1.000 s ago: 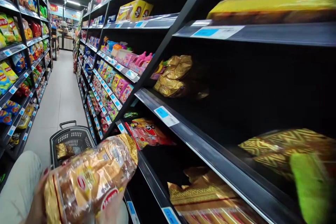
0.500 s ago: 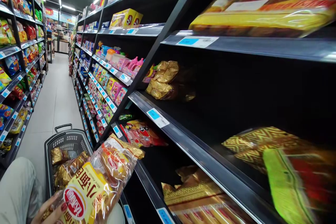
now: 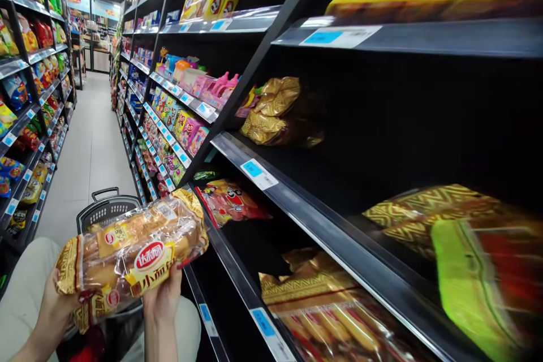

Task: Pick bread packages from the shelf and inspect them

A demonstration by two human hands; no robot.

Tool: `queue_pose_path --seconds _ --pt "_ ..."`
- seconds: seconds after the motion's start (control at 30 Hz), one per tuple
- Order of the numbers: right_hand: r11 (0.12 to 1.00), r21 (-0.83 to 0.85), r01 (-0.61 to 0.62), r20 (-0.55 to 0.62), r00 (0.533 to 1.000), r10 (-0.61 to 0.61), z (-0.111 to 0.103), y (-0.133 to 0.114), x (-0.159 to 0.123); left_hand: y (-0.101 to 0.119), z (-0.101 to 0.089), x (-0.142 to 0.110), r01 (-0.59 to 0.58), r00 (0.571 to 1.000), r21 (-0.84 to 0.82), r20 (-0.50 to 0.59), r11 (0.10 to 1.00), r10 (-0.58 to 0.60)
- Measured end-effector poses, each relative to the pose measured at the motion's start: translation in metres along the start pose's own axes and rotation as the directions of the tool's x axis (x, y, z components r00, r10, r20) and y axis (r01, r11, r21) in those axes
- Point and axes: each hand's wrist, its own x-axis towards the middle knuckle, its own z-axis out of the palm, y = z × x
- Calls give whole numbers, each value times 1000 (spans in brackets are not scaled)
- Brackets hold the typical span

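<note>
A clear and gold bag of small bread rolls (image 3: 114, 246) is held up above my knees, lying nearly level with its printed side turned to me. My left hand (image 3: 57, 305) grips its left end by the gold crimped edge. Under its right half, my right hand (image 3: 163, 294) supports and clasps the bag, with a red-nailed finger at the side. Behind the bag stands a dark shopping basket (image 3: 106, 206), its contents mostly covered by the bag.
To the right rises a dark shelf unit (image 3: 292, 215) holding a gold bread pack (image 3: 322, 305), gold bags (image 3: 275, 110), a red snack bag (image 3: 231, 201) and a green-edged pack (image 3: 462, 288). Snack shelves (image 3: 29, 85) line the left of the aisle floor (image 3: 93, 124).
The bread bag has turned from steeply slanted to almost level. My right hand has come into view beneath it. The view has tipped downward slightly, and the bag now covers more of the basket.
</note>
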Motion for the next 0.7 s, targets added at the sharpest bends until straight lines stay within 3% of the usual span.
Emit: queue_pose_path --seconds 0.17,0.27,0.4,0.53,0.7 --pt "999 -31 -8 7 1000 8 14 -15 -12 5 9 -10 80 997 -64 -3 995 -80" --pt "979 -157 132 33 991 -129 21 -22 -19 4 10 -9 123 989 -123 -64 985 -132" --pt "880 -317 352 85 935 -344 24 -23 -26 -4 4 0 269 945 -162 -146 949 -293" --pt "864 -354 358 40 929 -369 25 -21 -30 -7 1 6 338 919 -177 -151 924 -365" --pt "883 -321 343 5 933 -360 30 -25 -34 -2 9 4 333 909 -212 -186 919 -373"
